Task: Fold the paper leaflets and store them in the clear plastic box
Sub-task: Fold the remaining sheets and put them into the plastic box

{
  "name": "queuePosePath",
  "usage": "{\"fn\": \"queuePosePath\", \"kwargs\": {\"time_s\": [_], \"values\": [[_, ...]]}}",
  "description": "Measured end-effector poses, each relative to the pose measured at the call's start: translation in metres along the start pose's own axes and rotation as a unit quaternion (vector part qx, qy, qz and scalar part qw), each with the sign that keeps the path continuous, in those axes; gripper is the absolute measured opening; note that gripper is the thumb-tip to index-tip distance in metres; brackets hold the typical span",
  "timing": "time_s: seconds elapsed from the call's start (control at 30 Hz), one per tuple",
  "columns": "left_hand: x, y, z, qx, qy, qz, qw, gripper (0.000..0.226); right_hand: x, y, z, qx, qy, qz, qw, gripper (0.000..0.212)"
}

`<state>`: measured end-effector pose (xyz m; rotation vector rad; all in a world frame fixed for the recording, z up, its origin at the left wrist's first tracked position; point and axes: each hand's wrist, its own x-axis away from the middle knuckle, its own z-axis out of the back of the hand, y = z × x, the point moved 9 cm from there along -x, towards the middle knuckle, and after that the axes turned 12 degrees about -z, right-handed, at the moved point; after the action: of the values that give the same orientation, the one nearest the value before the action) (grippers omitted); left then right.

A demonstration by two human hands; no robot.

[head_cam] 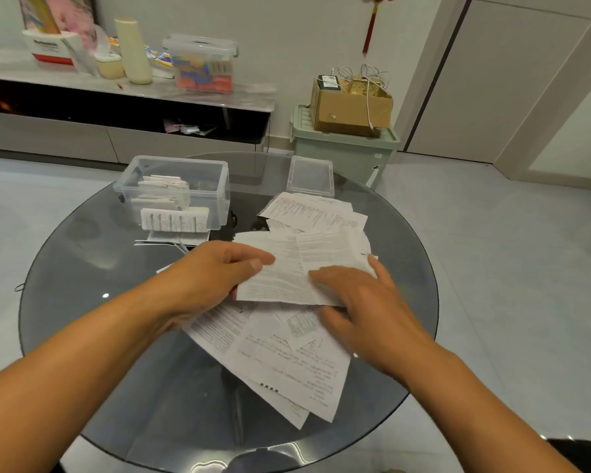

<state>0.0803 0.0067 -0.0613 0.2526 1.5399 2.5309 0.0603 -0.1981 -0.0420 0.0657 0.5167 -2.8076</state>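
Both hands [215, 271] [365, 302] on one leaflet [280, 278]

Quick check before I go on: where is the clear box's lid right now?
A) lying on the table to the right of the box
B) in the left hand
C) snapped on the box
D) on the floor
A: the lid lies flat on the glass table, right of the open clear plastic box, which already holds folded leaflets.

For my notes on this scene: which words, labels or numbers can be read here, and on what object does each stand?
None can be read.
Leaflets on the table: print too small.
White box on the shelf: dark label, blurred.
Folded leaflets in the clear plastic box: unreadable.
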Motion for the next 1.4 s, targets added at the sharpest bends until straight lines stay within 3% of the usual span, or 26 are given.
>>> {"fn": "queuePosePath", "kwargs": {"time_s": [0.1, 0.23, 0.27, 0.33, 0.4, 0.47, 0.53, 0.63, 0.7, 0.77, 0.93, 1.03, 1.23, 1.3, 1.4], "values": [[0.01, 0.008, 0.003, -0.026, -0.057, -0.002, 0.998, 0.021, -0.008, 0.022, 0.017, -0.006, 0.018, -0.018, 1.0, 0.03], [0.017, 0.019, 0.001, -0.164, -0.144, -0.07, 0.973, 0.069, -0.005, 0.034, 0.031, -0.077, -0.027, -0.05, 0.995, 0.015], [0.021, 0.02, -0.002, -0.143, -0.161, -0.063, 0.974, 0.076, -0.004, 0.037, 0.031, -0.115, -0.049, -0.074, 0.989, 0.011], [0.028, 0.026, -0.013, -0.081, -0.199, -0.059, 0.975, 0.069, -0.003, 0.042, 0.028, -0.185, -0.075, -0.118, 0.973, 0.008], [0.025, 0.025, -0.017, -0.084, -0.165, -0.069, 0.98, 0.046, -0.004, 0.048, 0.026, -0.233, -0.066, -0.155, 0.958, 0.012], [0.016, 0.02, -0.011, -0.092, -0.068, -0.063, 0.991, 0.017, -0.005, 0.054, 0.022, -0.269, -0.037, -0.193, 0.943, 0.04], [0.013, 0.015, -0.005, -0.099, -0.002, -0.039, 0.994, 0.004, -0.005, 0.056, 0.017, -0.279, -0.015, -0.218, 0.935, 0.067], [0.011, 0.007, -0.003, -0.153, 0.031, -0.021, 0.988, 0.035, -0.006, 0.06, 0.008, -0.242, 0.013, -0.247, 0.938, 0.085], [0.011, 0.004, 0.0, -0.205, 0.07, -0.026, 0.976, 0.068, -0.006, 0.062, 0.008, -0.163, 0.04, -0.25, 0.954, 0.082], [0.011, 0.011, -0.001, -0.262, 0.085, -0.079, 0.958, 0.086, -0.006, 0.064, 0.009, -0.119, 0.051, -0.256, 0.958, 0.07], [0.015, 0.044, -0.036, -0.405, 0.0, -0.27, 0.874, 0.04, -0.009, 0.071, 0.008, -0.175, 0.033, -0.292, 0.94, 0.053], [0.014, 0.037, -0.054, -0.39, -0.059, -0.268, 0.879, 0.052, -0.011, 0.07, 0.013, -0.277, 0.038, -0.304, 0.911, 0.049], [0.01, 0.037, -0.055, -0.41, -0.032, -0.238, 0.88, 0.089, -0.01, 0.063, 0.023, -0.435, 0.044, -0.288, 0.852, 0.032], [0.011, 0.045, -0.057, -0.434, 0.001, -0.264, 0.861, 0.077, -0.011, 0.054, 0.024, -0.494, 0.026, -0.264, 0.828, 0.033], [0.023, 0.067, -0.063, -0.427, 0.082, -0.355, 0.827, 0.025, -0.011, 0.04, 0.031, -0.542, 0.02, -0.221, 0.811, 0.029]]}}
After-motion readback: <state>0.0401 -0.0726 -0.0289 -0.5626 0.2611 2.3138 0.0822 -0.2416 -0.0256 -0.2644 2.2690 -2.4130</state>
